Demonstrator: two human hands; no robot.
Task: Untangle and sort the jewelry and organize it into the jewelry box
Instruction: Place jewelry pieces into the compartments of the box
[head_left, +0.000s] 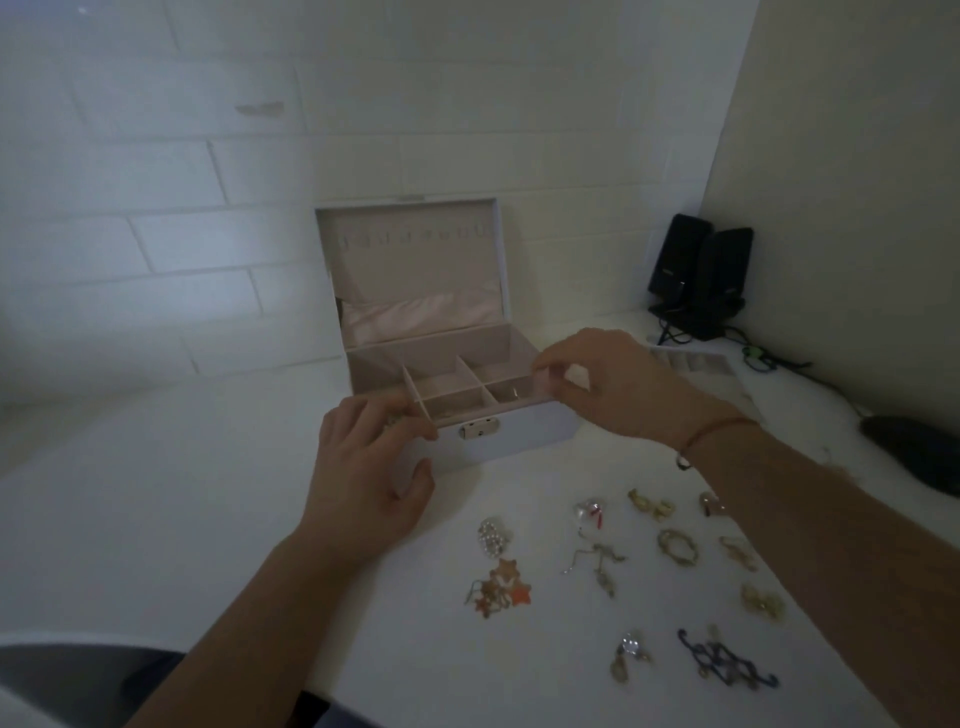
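The pale lilac jewelry box (519, 434) stands open on the white table, its lid upright and its beige compartments showing. My left hand (363, 467) grips the box's front left corner, fingers over the rim and thumb on the front face. My right hand (608, 384) is at the box's right rim, with thumb and fingertips curled and pinching the edge there. Loose jewelry lies in front of the box: a pearl cluster (491, 538), an orange star piece (504, 587), a thin gold chain (600, 564), a gold ring-shaped bracelet (675, 545) and a dark blue piece (727, 660).
Two black speakers (696, 275) with cables stand in the back right corner. A pale divided tray (696, 364) lies behind my right hand. A dark object (914, 452) sits at the table's right edge. A white brick wall rises right behind the box.
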